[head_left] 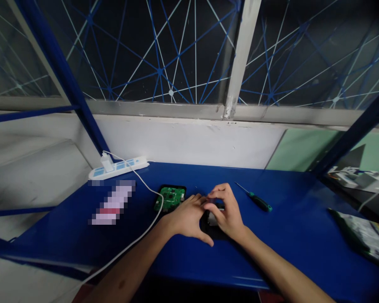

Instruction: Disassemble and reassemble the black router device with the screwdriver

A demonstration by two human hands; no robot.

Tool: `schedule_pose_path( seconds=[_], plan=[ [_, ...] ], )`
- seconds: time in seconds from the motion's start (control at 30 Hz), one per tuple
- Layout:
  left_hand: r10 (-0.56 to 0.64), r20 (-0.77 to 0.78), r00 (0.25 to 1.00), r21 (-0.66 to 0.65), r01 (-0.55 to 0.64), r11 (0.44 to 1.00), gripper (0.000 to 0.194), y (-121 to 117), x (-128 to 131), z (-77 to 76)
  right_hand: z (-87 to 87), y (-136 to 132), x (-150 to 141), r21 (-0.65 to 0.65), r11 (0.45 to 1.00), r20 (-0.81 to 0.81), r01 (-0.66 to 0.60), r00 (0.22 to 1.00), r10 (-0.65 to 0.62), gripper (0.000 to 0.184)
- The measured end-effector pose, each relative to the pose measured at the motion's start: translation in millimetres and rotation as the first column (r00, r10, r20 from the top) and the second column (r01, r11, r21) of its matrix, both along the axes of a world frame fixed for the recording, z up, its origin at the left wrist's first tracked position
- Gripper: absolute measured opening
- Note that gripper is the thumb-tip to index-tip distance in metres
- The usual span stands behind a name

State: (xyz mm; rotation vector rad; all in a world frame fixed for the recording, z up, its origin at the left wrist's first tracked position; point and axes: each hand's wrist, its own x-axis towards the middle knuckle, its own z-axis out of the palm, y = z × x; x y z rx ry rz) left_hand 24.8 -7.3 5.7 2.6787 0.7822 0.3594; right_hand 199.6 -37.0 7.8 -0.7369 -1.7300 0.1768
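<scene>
My left hand [189,216] lies with its fingers stretched out and the thumb spread apart, beside a dark object [219,232] on the table. My right hand [227,210] arches over that object, thumb and fingertips brought together in a pinch close to my left fingers. What the pinch holds, if anything, is hidden. A pale or metallic part [212,219] shows under my right hand. To the left of my hands, a green circuit board [170,197] sits in a black housing. A screwdriver [259,202] with a green and black handle lies to the right.
A white power strip [121,167] with a plugged-in adapter [106,162] stands at the back left. Its white cable [145,229] crosses the blue table [290,235] over the board's edge. A pixelated item [113,204] lies left; a shiny packet [363,233] lies right.
</scene>
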Motion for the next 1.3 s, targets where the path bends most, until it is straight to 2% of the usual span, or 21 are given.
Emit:
schedule_pose_path(
  seconds=[0.13,0.23,0.33,0.43,0.63,0.87,1.0,1.13,1.2,1.3],
  plan=[
    [0.031,-0.015,0.999,0.036,-0.031,0.999,0.094,-0.1,-1.6,-3.7,-0.3,-1.7,0.4,0.043,0.998,-0.012,0.053,0.999,-0.052,0.019],
    [0.003,0.001,1.000,0.058,-0.004,0.998,0.093,0.8,-3.0,-4.6,-1.5,-3.2,0.7,-0.069,0.997,-0.024,0.018,1.000,-0.020,0.028],
    [-0.015,0.012,1.000,0.061,0.014,0.998,0.091,1.0,-3.1,-2.6,-3.2,-2.8,2.6,-0.133,0.990,-0.022,-0.046,0.999,0.043,0.028],
    [0.008,-0.009,1.000,0.065,-0.008,0.998,0.088,0.3,-2.0,-0.5,-3.8,-1.0,5.6,-0.093,0.994,-0.006,-0.052,0.999,0.052,0.018],
    [0.037,-0.022,0.999,0.069,-0.035,0.997,0.088,-1.0,-1.3,-1.7,-1.0,2.6,8.5,-0.023,0.998,0.015,0.055,0.998,-0.055,0.022],
    [0.046,-0.059,0.997,0.092,-0.040,0.995,0.093,-2.8,-1.7,-1.7,0.4,5.8,10.3,-0.012,0.992,0.006,0.129,0.992,-0.129,0.010],
    [0.037,-0.050,0.998,0.112,-0.031,0.993,0.092,-2.1,-2.8,-3.6,0.6,5.1,9.7,-0.022,0.993,-0.001,0.114,0.993,-0.115,0.016],
    [0.029,-0.022,0.999,0.113,-0.026,0.993,0.091,-1.0,-3.8,-6.8,-0.3,2.5,8.5,-0.138,0.990,-0.033,0.037,0.999,-0.042,0.028],
    [0.033,-0.007,0.999,0.102,-0.032,0.994,0.090,-0.7,-3.8,-7.3,-1.0,1.4,8.9,-0.174,0.985,-0.032,0.005,0.999,-0.011,0.027],
    [0.031,-0.017,0.999,0.075,-0.030,0.997,0.089,-0.9,-3.2,-5.6,-2.3,1.2,10.1,-0.151,0.989,-0.011,-0.006,1.000,0.005,0.021]
  ],
)
